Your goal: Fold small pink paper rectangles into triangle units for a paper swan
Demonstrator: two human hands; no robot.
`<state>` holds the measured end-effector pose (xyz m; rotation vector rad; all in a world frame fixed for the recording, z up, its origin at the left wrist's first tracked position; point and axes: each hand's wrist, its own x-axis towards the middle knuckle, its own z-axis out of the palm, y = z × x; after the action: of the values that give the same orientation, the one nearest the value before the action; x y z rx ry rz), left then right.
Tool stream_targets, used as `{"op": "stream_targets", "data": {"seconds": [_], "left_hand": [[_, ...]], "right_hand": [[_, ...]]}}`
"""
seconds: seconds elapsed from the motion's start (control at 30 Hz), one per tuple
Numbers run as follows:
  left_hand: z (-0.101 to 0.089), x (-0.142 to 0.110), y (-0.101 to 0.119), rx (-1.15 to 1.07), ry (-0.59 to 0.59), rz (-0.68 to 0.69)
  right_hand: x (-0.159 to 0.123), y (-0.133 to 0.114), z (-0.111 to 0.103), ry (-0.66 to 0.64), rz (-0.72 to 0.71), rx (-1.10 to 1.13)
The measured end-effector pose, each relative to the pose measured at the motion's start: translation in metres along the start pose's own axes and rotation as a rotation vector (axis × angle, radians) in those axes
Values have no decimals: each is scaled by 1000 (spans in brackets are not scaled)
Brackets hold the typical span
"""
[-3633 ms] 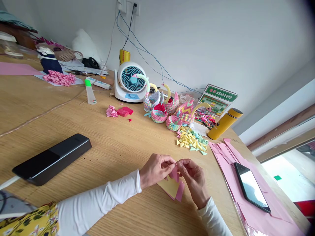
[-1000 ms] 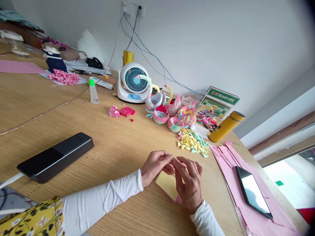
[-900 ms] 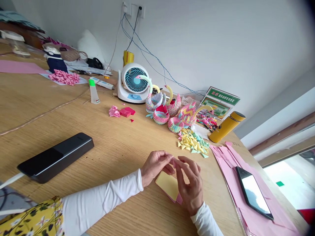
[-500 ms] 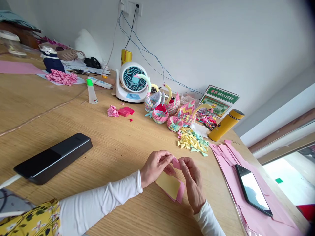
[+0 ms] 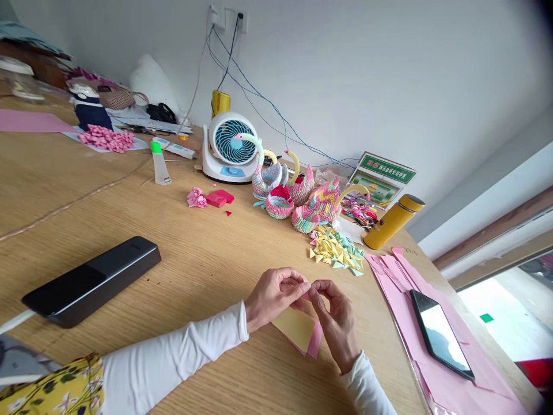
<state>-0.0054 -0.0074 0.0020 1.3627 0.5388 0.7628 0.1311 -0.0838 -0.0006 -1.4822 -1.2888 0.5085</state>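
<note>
My left hand (image 5: 276, 295) and my right hand (image 5: 334, 314) meet over the table, fingertips pinched close together. Between them is a small piece of pink paper (image 5: 306, 295), mostly covered by the fingers. Just below lies a stack of yellow and pink paper slips (image 5: 298, 329), partly hidden by my hands. Beyond my hands sits a pile of folded yellow and green paper triangles (image 5: 334, 248). Several folded-paper swans (image 5: 322, 202) stand behind that pile.
A black phone (image 5: 440, 334) rests on pink paper sheets (image 5: 484, 377) at the right. A yellow flask (image 5: 394, 222) leans beside them. At the left lies a long black device (image 5: 93, 279); a small white fan (image 5: 233, 144) stands near the wall.
My fingertips have drawn closer together, and the pink paper, which showed as a flat strip, is now folded smaller and mostly hidden. The slip stack stays in place.
</note>
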Motion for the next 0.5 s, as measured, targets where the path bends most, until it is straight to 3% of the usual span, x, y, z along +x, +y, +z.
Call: {"op": "stream_targets", "data": {"seconds": [0.5], "left_hand": [[-3,2,-2,108,-48,90]], "right_hand": [[0,5,2,-33,30,-17]]}}
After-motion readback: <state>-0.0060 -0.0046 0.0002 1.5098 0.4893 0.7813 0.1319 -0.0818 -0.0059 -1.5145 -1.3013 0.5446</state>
